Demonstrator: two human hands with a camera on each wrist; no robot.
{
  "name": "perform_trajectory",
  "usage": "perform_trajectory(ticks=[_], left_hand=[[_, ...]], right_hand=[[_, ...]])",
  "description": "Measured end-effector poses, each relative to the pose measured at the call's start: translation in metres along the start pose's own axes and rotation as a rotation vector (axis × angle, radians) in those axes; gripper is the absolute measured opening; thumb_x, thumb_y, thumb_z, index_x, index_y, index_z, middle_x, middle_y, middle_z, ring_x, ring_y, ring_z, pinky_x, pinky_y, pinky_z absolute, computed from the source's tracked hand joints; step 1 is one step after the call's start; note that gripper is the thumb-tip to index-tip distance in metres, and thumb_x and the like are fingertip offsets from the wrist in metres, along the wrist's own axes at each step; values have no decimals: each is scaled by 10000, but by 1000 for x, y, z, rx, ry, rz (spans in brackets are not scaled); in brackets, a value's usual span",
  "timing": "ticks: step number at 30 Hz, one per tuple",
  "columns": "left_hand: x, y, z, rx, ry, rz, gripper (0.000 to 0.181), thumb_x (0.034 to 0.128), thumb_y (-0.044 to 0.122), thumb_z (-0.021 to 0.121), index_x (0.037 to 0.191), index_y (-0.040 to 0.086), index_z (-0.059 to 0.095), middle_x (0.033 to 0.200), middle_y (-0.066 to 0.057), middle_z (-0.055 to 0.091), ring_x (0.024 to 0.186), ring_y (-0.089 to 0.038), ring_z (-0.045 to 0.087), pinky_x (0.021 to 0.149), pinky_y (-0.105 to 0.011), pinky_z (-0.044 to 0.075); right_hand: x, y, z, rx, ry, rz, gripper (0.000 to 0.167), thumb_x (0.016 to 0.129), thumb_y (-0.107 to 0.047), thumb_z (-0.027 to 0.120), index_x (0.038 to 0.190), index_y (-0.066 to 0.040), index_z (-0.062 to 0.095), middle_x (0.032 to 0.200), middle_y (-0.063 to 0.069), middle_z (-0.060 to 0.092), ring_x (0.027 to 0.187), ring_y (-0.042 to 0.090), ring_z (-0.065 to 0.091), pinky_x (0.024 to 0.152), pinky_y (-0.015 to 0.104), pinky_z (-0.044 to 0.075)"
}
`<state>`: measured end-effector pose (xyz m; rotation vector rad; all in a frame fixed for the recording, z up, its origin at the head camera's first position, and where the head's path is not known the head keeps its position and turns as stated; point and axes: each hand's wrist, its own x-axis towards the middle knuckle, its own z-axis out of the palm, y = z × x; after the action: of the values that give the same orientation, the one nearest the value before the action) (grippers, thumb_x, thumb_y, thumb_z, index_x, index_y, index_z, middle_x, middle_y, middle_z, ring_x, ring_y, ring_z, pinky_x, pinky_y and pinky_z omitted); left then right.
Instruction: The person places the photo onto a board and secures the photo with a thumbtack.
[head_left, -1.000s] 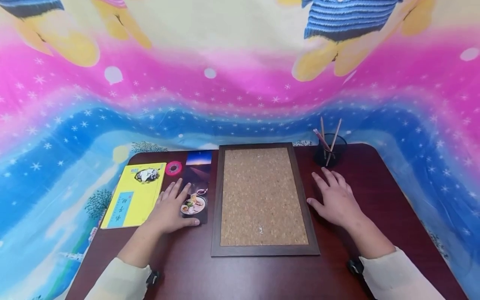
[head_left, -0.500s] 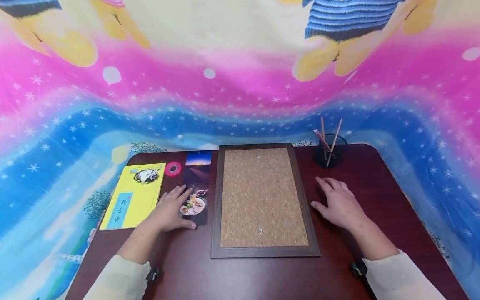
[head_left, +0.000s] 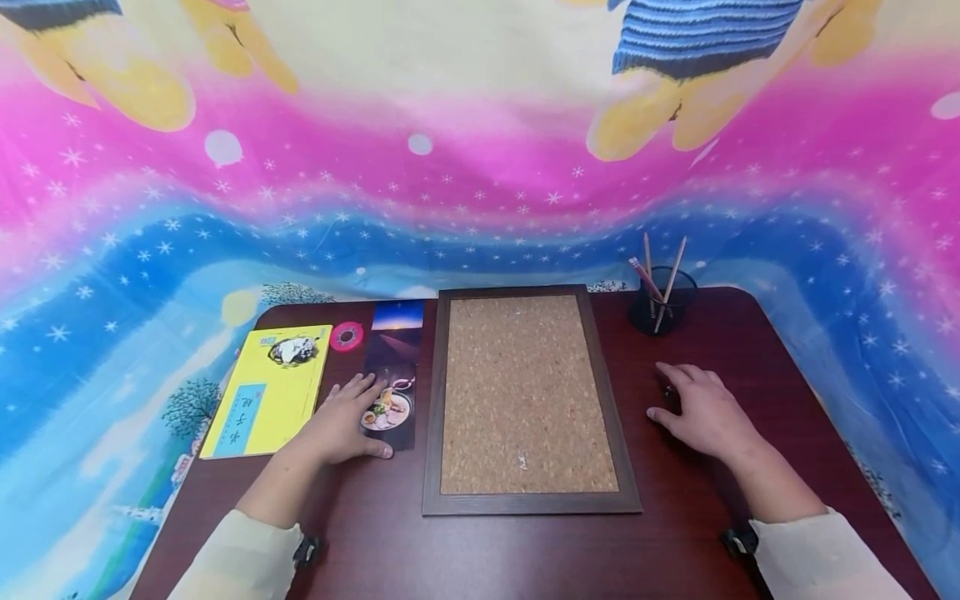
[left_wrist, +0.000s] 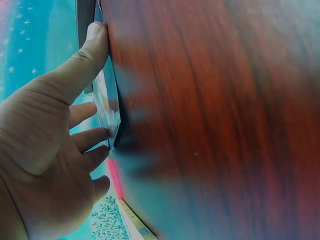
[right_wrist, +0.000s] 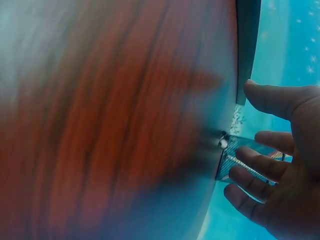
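My left hand [head_left: 341,425] lies with spread fingers at the left edge of a photo card of a noodle bowl [head_left: 388,410]. Its thumb touches or hovers over the card's lower part; I cannot tell which. A second card, a sunset road picture [head_left: 396,333], lies just behind it. A framed cork board [head_left: 528,392] lies flat in the middle of the table. To its right, my right hand [head_left: 705,417] is low over the table, fingers spread and holding nothing. A small dark shiny object [right_wrist: 223,140] sits by its fingers, too small to identify.
A yellow booklet [head_left: 266,400] lies left of the left hand, with a pink tape roll [head_left: 347,337] at its upper right. A black mesh pencil cup [head_left: 662,302] with several pencils stands at the back right. A printed cloth [head_left: 480,167] hangs behind the table [head_left: 480,554].
My right hand has drawn back toward me and to the right, away from the pencil cup, and the small dark object now shows beside it. My left hand has shifted slightly back.
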<state>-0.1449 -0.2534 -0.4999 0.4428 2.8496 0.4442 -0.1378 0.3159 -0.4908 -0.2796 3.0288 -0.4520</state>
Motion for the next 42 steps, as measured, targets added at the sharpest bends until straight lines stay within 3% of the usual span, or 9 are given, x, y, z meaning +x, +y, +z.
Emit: perform_trajectory(ticks=[6, 13, 19, 25, 29, 37, 42], left_hand=[[-2, 1, 0, 3, 9, 1, 1192, 646, 530, 956, 1597, 75, 399, 1615, -232, 389, 1535, -443, 248, 1227, -641, 150], [-3, 4, 0, -8, 31, -13, 1231, 631, 525, 966, 1616, 100, 363, 1610, -205, 412, 1539, -429, 247, 1233, -639, 130], [-3, 5, -1, -15, 50, -28, 1220, 643, 498, 969, 1623, 118, 349, 1605, -190, 423, 1541, -413, 253, 1242, -620, 118], [-2, 4, -2, -3, 83, -28, 1217, 651, 478, 970, 1627, 121, 337, 1588, -202, 441, 1532, -408, 279, 1245, -610, 127], [-2, 4, -3, -3, 92, -23, 1219, 658, 483, 967, 1631, 126, 327, 1590, -201, 438, 1532, -405, 279, 1246, -606, 128], [-1, 6, -6, -1, 106, -19, 1215, 670, 507, 958, 1637, 142, 318, 1599, -190, 430, 1536, -397, 275, 1249, -600, 129], [0, 11, -10, 2, 115, -8, 1217, 672, 513, 956, 1638, 144, 313, 1596, -193, 432, 1537, -399, 273, 1248, -603, 128]], right_hand=[[0, 10, -1, 39, -8, -4, 663, 943, -289, 760, 1457, 54, 519, 1316, 304, 591, 1238, 520, 508, 1008, 699, 418], [4, 13, 1, 53, 1, 24, 498, 955, -244, 741, 1336, 46, 607, 1131, 231, 647, 1028, 403, 615, 876, 627, 514], [7, 13, -1, 58, -10, 37, 334, 949, -219, 751, 1191, -4, 667, 961, 120, 666, 824, 270, 617, 751, 534, 549], [11, 13, -1, 62, -40, 36, 271, 970, -215, 726, 1155, -21, 686, 856, 35, 644, 702, 183, 566, 656, 425, 514], [12, 14, -1, 52, -49, 31, 248, 978, -203, 710, 1142, -16, 704, 816, 17, 639, 678, 179, 545, 641, 397, 485], [16, 15, 1, 46, -54, 35, 157, 980, -154, 702, 1066, -32, 751, 929, 97, 719, 815, 273, 652, 758, 541, 562], [16, 15, 1, 45, -62, 39, 115, 976, -127, 692, 1039, -51, 751, 938, 98, 716, 810, 261, 648, 745, 527, 568]])
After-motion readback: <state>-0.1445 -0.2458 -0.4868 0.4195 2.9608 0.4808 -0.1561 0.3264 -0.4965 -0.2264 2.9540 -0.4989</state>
